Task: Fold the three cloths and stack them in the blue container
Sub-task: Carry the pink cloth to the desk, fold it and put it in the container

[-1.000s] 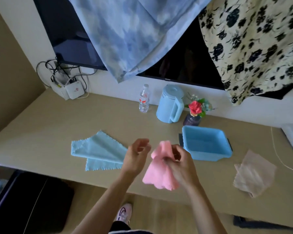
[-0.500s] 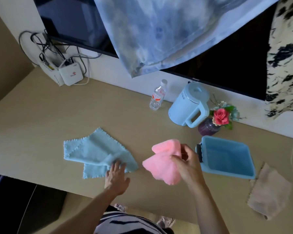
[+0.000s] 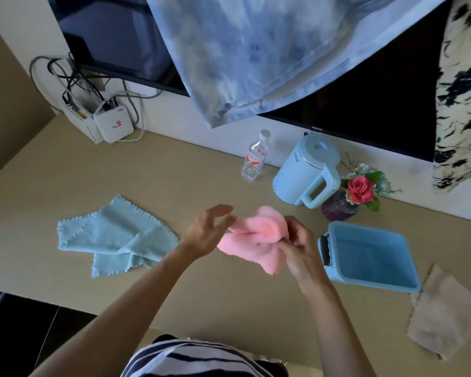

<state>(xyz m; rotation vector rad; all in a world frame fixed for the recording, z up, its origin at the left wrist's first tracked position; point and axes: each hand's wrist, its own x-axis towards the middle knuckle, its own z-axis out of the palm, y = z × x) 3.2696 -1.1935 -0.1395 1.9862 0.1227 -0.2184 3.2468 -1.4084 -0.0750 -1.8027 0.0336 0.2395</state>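
A crumpled pink cloth [image 3: 252,239] hangs above the desk between my hands. My right hand [image 3: 301,250] grips its right side with curled fingers. My left hand [image 3: 208,231] is at the cloth's left edge, fingers spread and loosely bent, touching it without a clear hold. A light blue cloth [image 3: 114,236] lies rumpled and partly folded over on the desk to the left. The blue container [image 3: 407,270] sits empty to the right of my hands. A beige cloth [image 3: 443,311] lies flat beyond its right corner.
Along the back of the desk [image 3: 52,183] stand a water bottle [image 3: 254,159], a light blue kettle [image 3: 307,172] and a vase with a red flower [image 3: 350,198]. A white router with cables [image 3: 113,125] sits back left. Fabrics hang over a dark screen above.
My left hand left the light blue cloth on the desk and rose to the pink cloth's left edge. My right hand kept its grip on the pink cloth.
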